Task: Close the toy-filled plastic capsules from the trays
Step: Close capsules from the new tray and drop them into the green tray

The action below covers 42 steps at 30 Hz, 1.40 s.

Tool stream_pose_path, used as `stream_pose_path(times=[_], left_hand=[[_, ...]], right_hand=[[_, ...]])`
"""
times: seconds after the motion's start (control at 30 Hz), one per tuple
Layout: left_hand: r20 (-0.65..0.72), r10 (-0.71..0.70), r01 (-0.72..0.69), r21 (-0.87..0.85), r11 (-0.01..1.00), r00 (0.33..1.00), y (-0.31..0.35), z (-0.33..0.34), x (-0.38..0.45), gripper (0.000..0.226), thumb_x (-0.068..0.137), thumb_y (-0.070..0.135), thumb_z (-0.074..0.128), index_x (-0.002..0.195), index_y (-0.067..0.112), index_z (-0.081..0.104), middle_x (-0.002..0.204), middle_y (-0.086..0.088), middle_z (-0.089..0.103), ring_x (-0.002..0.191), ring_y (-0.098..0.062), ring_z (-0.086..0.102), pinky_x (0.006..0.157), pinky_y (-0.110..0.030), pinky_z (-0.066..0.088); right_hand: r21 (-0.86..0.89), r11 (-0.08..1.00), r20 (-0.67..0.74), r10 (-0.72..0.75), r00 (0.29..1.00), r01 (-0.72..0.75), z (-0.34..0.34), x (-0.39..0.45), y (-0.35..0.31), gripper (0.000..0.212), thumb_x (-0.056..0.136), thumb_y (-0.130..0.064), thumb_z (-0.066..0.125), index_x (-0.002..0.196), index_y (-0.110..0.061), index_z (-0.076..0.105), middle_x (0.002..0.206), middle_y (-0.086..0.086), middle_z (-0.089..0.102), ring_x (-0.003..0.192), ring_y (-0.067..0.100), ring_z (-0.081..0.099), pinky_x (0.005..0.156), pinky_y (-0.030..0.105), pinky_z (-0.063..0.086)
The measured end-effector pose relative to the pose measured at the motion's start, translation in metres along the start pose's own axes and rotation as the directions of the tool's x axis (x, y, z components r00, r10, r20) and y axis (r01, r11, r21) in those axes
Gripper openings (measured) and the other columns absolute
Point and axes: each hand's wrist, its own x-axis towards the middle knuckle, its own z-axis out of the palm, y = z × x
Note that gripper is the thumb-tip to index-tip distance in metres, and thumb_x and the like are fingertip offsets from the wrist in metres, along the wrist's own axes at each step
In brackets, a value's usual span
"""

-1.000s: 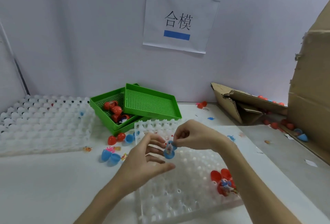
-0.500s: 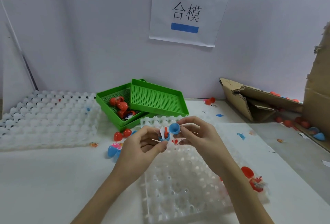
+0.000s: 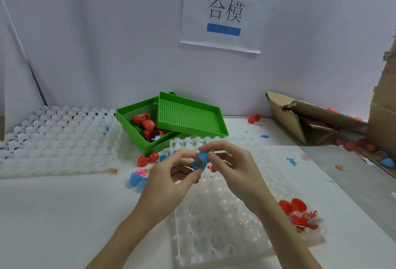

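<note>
Both hands have drawn together since half a second ago: the blue cap that the right hand (image 3: 231,168) held apart from the lower half now sits tilted on top of it, so the two pieces of the blue capsule (image 3: 200,161) meet at an angle and a gap at the seam shows the toy inside. From the head camera, the left hand (image 3: 169,180) pinches the lower half between thumb and curled fingertips, while the right hand's thumb and forefinger press on the cap from above and the side; both grips are tight on the capsule, with the other fingers loosely curled. The capsule is held in the air above the far end of the near white tray (image 3: 225,221), which lies on the table under the forearms. At that tray's right edge sit open red capsules (image 3: 299,211) with small toys among them. Beyond the hands, two stacked green trays (image 3: 192,116) hold several red capsules in the lower one. Just in front of them lie two closed red capsules (image 3: 147,159) and open blue halves (image 3: 136,178) on the table. Another white tray (image 3: 55,140) fills the left side. A torn cardboard box (image 3: 310,120) lies at the right, and a paper sign (image 3: 227,11) hangs on the wall.
</note>
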Motion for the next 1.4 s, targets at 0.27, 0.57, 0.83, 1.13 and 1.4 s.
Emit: stream_pose_path(times=[0.27, 0.57, 0.83, 1.13, 1.4], left_hand=[[-0.108, 0.016, -0.025, -0.081, 0.996, 0.994, 0.003, -0.003, 0.004, 0.020, 0.095, -0.001, 0.069, 0.108, 0.011, 0.077, 0.096, -0.001, 0.081, 0.092, -0.018, 0.079, 0.085, -0.023, 0.060], [-0.286, 0.025, -0.062, -0.120, 0.991, 0.958, 0.007, -0.007, 0.004, 0.031, 0.084, -0.003, 0.081, 0.106, 0.015, 0.068, 0.093, 0.000, 0.078, 0.088, -0.016, 0.077, 0.081, -0.021, 0.060], [-0.168, 0.107, -0.129, -0.129, 0.983, 0.980, 0.011, -0.007, 0.003, 0.034, 0.086, 0.000, 0.078, 0.118, 0.012, 0.073, 0.111, -0.003, 0.077, 0.100, -0.019, 0.075, 0.089, -0.022, 0.058], [-0.214, 0.196, -0.225, -0.118, 0.967, 0.957, 0.010, -0.007, 0.002, 0.032, 0.080, 0.009, 0.082, 0.112, 0.013, 0.076, 0.109, -0.006, 0.077, 0.099, -0.022, 0.077, 0.088, -0.021, 0.058], [-0.121, -0.227, 0.160, -0.409, 0.899, 0.966, 0.011, -0.005, 0.001, 0.030, 0.077, 0.030, 0.083, 0.103, 0.015, 0.082, 0.103, -0.011, 0.080, 0.103, -0.029, 0.077, 0.097, -0.046, 0.059]], right_hand=[[0.050, 0.998, -0.052, -0.042, 0.998, 0.044, 0.013, -0.002, 0.006, 0.020, 0.101, -0.002, 0.062, 0.112, -0.012, 0.074, 0.106, -0.002, 0.075, 0.096, 0.019, 0.073, 0.077, 0.025, 0.058], [0.030, 0.993, -0.080, -0.107, 0.991, 0.110, 0.027, -0.005, 0.007, 0.024, 0.095, -0.001, 0.069, 0.115, -0.016, 0.073, 0.110, -0.006, 0.075, 0.102, 0.021, 0.073, 0.088, 0.038, 0.061], [0.027, 0.985, -0.123, -0.167, 0.978, 0.172, 0.024, -0.005, 0.006, 0.024, 0.098, 0.002, 0.064, 0.114, -0.013, 0.072, 0.109, -0.003, 0.074, 0.101, 0.022, 0.073, 0.084, 0.032, 0.060], [0.149, 0.972, -0.110, -0.168, 0.980, 0.184, 0.028, -0.008, 0.003, 0.030, 0.102, 0.003, 0.057, 0.124, -0.011, 0.073, 0.118, 0.000, 0.075, 0.108, 0.022, 0.072, 0.088, 0.025, 0.057], [-0.398, 0.871, -0.085, -0.346, 0.934, 0.287, 0.046, -0.015, 0.008, 0.055, 0.094, -0.010, 0.071, 0.145, -0.014, 0.054, 0.126, -0.011, 0.065, 0.107, 0.007, 0.065, 0.093, 0.028, 0.054]])
